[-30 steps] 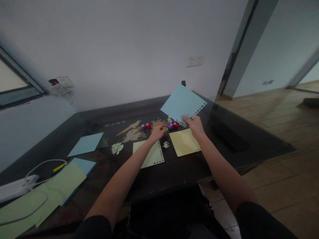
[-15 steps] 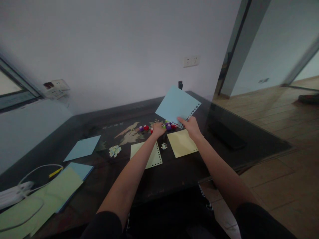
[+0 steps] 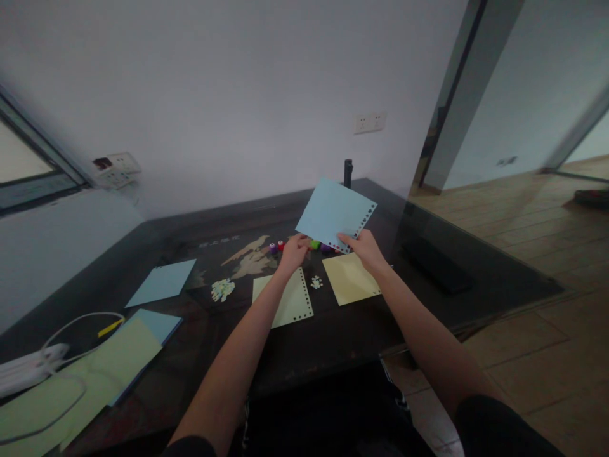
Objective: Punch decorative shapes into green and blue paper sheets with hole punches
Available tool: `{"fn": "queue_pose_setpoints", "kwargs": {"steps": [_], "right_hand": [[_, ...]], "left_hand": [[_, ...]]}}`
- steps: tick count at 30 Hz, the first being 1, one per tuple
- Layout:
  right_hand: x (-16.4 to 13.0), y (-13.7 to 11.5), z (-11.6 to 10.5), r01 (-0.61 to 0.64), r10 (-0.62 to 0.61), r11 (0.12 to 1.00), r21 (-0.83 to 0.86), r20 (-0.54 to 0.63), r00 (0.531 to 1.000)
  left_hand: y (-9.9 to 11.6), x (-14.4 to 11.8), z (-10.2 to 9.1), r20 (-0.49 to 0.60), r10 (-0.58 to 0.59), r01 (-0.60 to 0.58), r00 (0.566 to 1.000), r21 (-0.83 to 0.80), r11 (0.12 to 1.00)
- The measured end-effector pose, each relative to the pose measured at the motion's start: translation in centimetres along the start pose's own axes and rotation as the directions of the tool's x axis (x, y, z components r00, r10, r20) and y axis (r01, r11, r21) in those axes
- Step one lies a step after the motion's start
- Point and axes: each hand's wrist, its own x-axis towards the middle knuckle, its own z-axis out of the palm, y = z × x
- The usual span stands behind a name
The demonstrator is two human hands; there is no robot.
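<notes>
Lying left of the hands is a pile of paper bits [image 3: 222, 290]. The left hand [image 3: 294, 252] is among small toys [image 3: 314, 244]; whether it holds any, I cannot tell. The right hand [image 3: 365, 250] pinches a punched blue sheet [image 3: 335, 212], raised near a yellow sheet [image 3: 351, 280].

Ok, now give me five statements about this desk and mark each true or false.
1. The right hand holds a blue sheet. True.
2. That sheet lies flat on the desk. False: it is held up above the desk.
3. Holes run along two of its edges. True.
4. The left hand is on the yellow sheet. False: it is beside small coloured objects.
5. The yellow sheet lies right of the pale green sheet. True.
</notes>
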Motion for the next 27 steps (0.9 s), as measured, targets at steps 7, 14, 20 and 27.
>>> {"fn": "queue_pose_setpoints", "kwargs": {"steps": [7,14,20,27], "right_hand": [[-0.9,-0.8,0.2,-0.102,0.129,0.985,-0.14,0.199,0.972],[-0.7,-0.7,-0.1,-0.14,0.196,0.97,-0.197,0.303,0.933],[0.0,-0.4,-1.1,-0.141,0.185,0.972,-0.187,0.25,0.95],[1.7,0.5,-2.8,-0.047,0.041,0.991,-0.123,-0.055,0.998]], "left_hand": [[0.8,-0.9,-4.9,0.0,-0.06,0.057,0.998,-0.312,0.948],[1.1,-0.7,-4.3,0.02,0.001,0.004,1.0,-0.251,0.968],[1.5,-1.1,-3.9,0.014,-0.024,0.027,1.0,-0.203,0.979],[1.9,-1.8,-3.2,0.225,-0.069,0.135,0.972,-0.29,0.947]]}}
